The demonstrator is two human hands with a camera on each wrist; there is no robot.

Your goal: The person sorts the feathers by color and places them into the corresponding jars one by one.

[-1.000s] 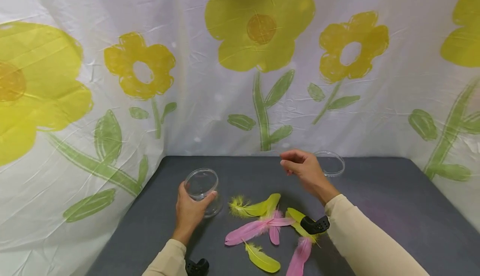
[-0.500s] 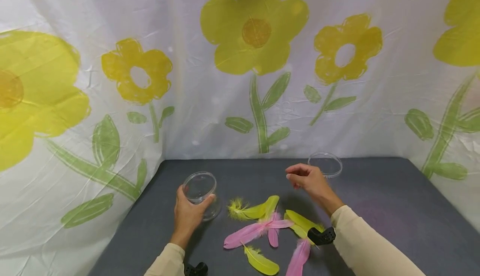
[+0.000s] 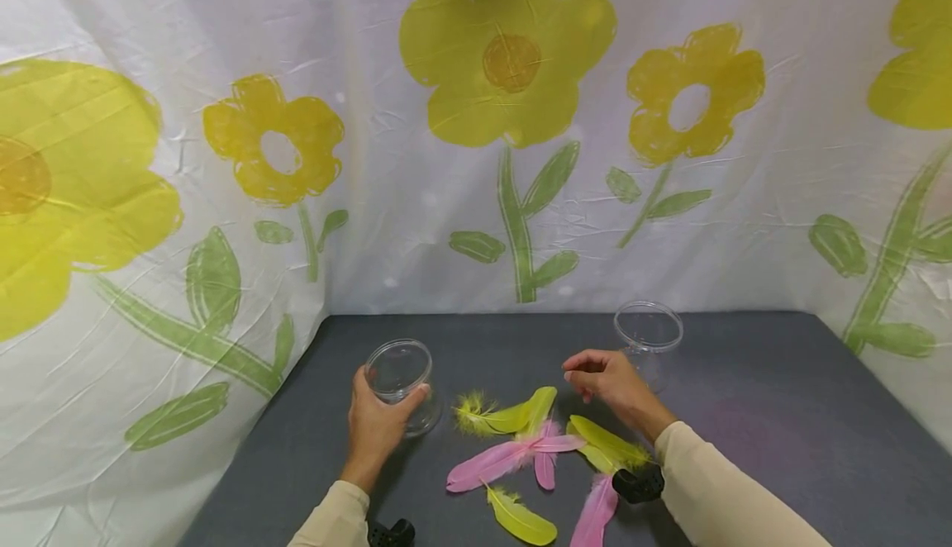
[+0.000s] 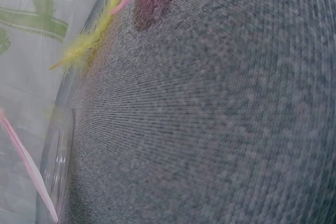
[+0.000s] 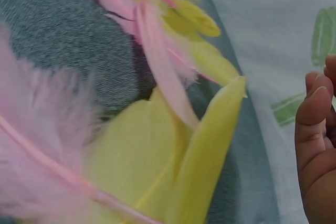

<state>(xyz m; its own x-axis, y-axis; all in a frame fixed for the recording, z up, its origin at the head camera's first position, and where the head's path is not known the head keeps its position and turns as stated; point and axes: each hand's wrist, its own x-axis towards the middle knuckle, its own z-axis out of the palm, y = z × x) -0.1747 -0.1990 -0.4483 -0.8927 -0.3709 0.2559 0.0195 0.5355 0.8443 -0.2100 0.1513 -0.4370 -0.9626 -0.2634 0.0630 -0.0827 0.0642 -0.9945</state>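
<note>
My left hand (image 3: pixel 379 419) grips a clear round jar (image 3: pixel 397 369) around its side, thumb to the right. My right hand (image 3: pixel 613 386) hovers just beyond the feathers, its fingers loosely bent and thumb near the index finger. Nothing shows between those fingertips. A yellow feather (image 3: pixel 606 444) lies below this hand, with a pink feather (image 3: pixel 595 510) nearer me. In the middle are another yellow feather (image 3: pixel 513 415), a long pink feather (image 3: pixel 491 463) and a small yellow feather (image 3: pixel 521 518). The left wrist view shows a thin pink strip (image 4: pixel 29 166) by the jar wall (image 4: pixel 60 166).
Behind my right hand stands a second clear round container (image 3: pixel 649 347), its rim facing up. A dark grey cloth (image 3: pixel 781 415) covers the table. Past the table's far edge hangs a white curtain (image 3: pixel 387 225) with yellow flowers.
My right hand has lowered toward the table and shifted slightly right, showing more of the second container. The left hand keeps its grip on the jar, and the feathers lie as before.
</note>
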